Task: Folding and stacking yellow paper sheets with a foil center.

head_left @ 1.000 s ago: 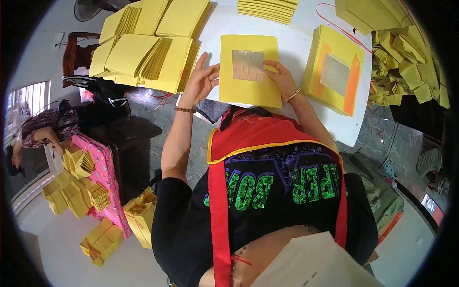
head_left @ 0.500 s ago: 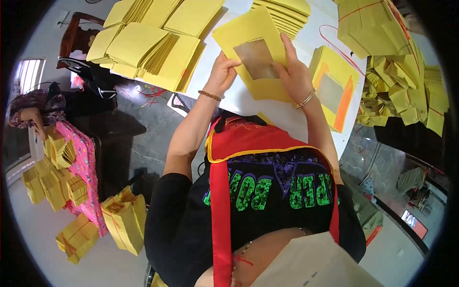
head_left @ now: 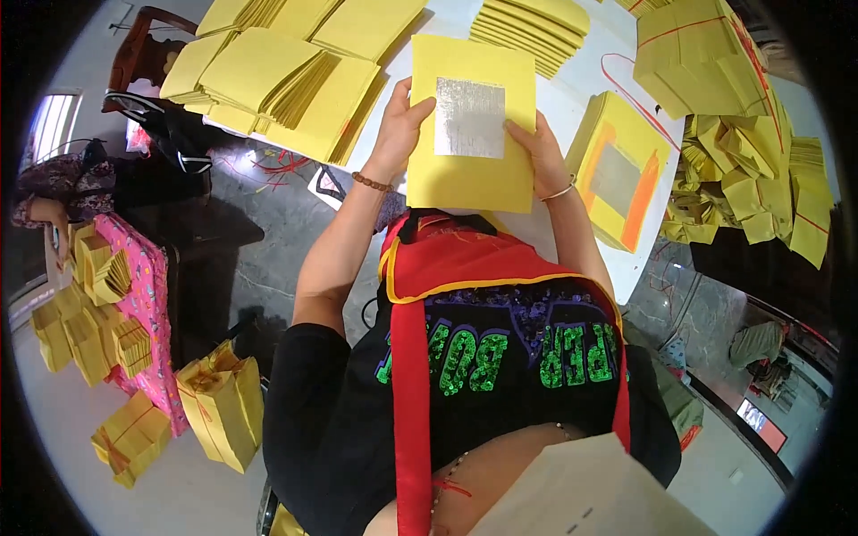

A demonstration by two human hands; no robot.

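Observation:
Both of my hands hold up a yellow paper sheet (head_left: 469,183) with a shiny silver square in its middle. My left hand (head_left: 399,132) grips its left edge, thumb on the front beside the silver. On the other edge my right hand (head_left: 540,154) holds it the same way, with its thumb reaching the silver square. The fingers behind the paper are partly hidden. To the right of my right hand lies a thick yellow stack (head_left: 585,134), its top sheet bearing a greyish square flanked by orange bands.
Fanned yellow paper piles (head_left: 268,76) cover the white table's (head_left: 657,234) far left; another fanned pile (head_left: 529,31) lies beyond the sheet. Red-tied bundles (head_left: 693,58) rise at far right. At left, a person's arm (head_left: 49,214) reaches toward a pink-covered table (head_left: 147,295) with yellow bundles.
The sheet has turned from slanted to nearly upright, and its square now shines bright silver instead of dull grey. Both hands still hold its edges.

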